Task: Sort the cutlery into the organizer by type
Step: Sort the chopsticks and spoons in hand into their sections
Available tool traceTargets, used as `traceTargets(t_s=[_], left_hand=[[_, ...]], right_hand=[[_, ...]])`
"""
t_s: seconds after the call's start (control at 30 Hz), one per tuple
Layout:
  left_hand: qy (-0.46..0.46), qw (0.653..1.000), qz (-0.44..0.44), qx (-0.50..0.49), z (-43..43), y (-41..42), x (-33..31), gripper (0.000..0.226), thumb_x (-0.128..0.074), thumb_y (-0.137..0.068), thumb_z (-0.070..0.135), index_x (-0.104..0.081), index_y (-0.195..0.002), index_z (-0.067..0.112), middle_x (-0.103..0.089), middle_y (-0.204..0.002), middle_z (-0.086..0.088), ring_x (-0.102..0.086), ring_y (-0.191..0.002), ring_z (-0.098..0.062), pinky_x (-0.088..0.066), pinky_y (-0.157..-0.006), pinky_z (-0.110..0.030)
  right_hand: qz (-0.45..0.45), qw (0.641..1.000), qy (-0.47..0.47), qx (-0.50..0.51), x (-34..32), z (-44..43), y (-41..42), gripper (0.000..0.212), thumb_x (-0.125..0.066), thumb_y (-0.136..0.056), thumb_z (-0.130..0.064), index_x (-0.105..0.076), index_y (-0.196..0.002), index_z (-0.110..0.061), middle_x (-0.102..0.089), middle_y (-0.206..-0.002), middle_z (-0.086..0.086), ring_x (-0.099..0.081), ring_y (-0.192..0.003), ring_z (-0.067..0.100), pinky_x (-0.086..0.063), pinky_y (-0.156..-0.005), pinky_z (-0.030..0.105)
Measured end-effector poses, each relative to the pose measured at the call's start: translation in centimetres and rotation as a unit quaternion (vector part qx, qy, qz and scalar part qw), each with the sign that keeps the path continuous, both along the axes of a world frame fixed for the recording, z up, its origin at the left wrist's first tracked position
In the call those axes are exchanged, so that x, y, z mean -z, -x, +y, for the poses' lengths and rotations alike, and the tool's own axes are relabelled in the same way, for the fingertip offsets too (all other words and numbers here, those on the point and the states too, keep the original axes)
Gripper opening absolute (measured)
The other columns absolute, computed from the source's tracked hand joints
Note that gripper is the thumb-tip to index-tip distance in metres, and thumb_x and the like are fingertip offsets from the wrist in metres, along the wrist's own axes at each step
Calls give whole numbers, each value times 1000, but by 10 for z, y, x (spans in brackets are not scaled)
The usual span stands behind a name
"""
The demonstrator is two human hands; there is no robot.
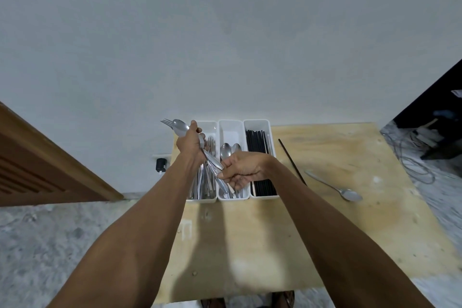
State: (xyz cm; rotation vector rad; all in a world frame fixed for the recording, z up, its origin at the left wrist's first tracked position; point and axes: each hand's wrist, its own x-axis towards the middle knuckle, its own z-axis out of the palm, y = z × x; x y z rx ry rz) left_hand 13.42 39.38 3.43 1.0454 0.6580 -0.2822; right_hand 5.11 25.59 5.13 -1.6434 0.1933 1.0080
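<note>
At frame centre our left hand (190, 141) clenches slick, stiff cutlery (183, 127); our right hand (241, 167) seemingly pinches handles.

Soft even light; arm shadows on table (337, 207); wide-angle edge warp, blurred corners.

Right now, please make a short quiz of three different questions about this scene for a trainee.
1. True or false: the right bin holds black chopsticks.
2. What lies loose on the table? A) knife and plate B) spoon and chopstick C) cup
3. Fill in: the left hand holds a spoon and a ____.

Key: 1 true. 2 B: spoon, chopstick. 3 fork; the right hand grips the handles.
</note>
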Motion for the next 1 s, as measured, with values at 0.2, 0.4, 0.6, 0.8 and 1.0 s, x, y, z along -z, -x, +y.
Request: traceTargets(t_s=[0.2, 0.4, 0.6, 0.8, 1.0], left_hand=[[-18, 998, -1, -64, 5, -6, -4, 31, -65, -89, 30, -54, -66, 11, -49, -55, -3, -35, -35, -14, -30, -41, -19], [-29, 995, 9, -97, -3, -4, -5, 37, -64, -89, 41, -53, -67, 13, -50, -55, -2, -36, -35, -12, -29, -41, -23], [-9, 994, 16, -106, 18, -13, -11, 42, -56, -93, 44, -51, -65, 14, -49, -57, 1, -37, -38, -10, -36, -41, -18], [-40, 998, -7, -51, 34, -19, -14, 39, -57, -94, 41, -50, -66, 15, -43, -48, 3, -28, -31, -8, -25, -38, -17], [29, 985, -9, 167, 23, 0, -2, 17, -43, -95, 10, -48, -79, 14, -35, -42, 6, -25, -30, -7, -21, -30, -14]], right_hand=[[-41, 998, 44, 18, 0, -1, 7, 27, -74, -86, -33, -56, -75, -16, -58, -61, -2, -57, -55, 9, -51, -51, 22], [-123, 988, 84, 44, 14, 16, 4, 26, -76, -84, -22, -66, -94, 0, -60, -55, 0, -48, -48, 20, -41, -41, 22], [-75, 995, 58, 32, 8, -18, 5, 18, -73, -85, -13, -62, -72, -8, -66, -70, 11, -53, -61, 22, -43, -58, 30], [-49, 987, 80, 131, 13, -47, 14, 14, -72, -87, -14, -63, -84, -4, -63, -78, 3, -65, -61, 10, -58, -66, 24], [-33, 976, 173, 131, 27, -13, 7, 19, -66, -91, -6, -57, -76, -1, -66, -62, 11, -71, -54, 17, -60, -68, 28]])
